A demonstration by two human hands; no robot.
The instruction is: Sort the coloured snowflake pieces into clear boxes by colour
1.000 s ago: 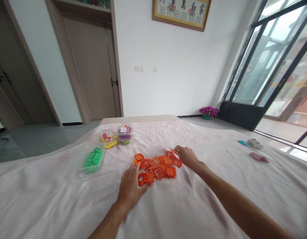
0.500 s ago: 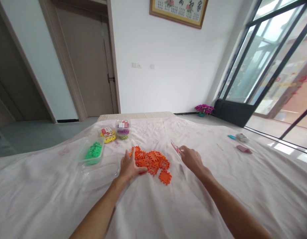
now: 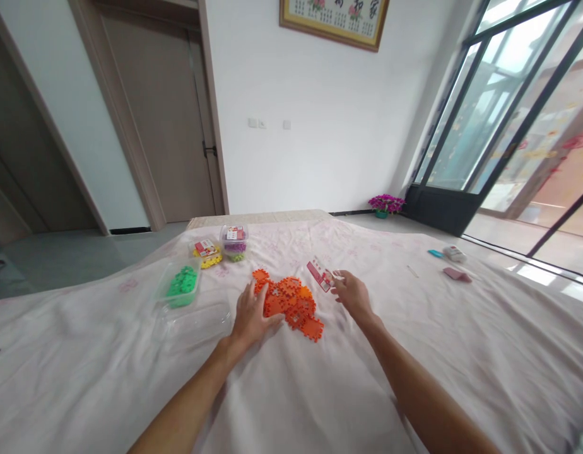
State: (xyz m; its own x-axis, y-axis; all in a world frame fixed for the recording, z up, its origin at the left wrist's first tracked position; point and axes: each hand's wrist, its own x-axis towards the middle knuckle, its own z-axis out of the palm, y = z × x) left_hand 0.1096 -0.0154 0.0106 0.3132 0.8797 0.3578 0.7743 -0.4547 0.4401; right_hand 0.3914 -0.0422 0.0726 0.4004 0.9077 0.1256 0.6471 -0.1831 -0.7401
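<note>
A heap of orange toothed plastic tiles lies on the pale pink bedsheet. My left hand rests flat on the heap's left side, fingers spread over the tiles. My right hand is just right of the heap and pinches a small red and white card, which sticks up towards the far left. An empty clear plastic tub lies next to my left hand.
A clear tub of green tiles stands at the left. Behind it lie yellow tiles and a tub of purple ones, both with labels. Small items lie at the far right. A door, a glass wall and potted flowers stand beyond.
My left hand has pushed the spread orange tiles together into a tighter heap. My right hand left the tiles, picked up the red and white card and lifted it.
</note>
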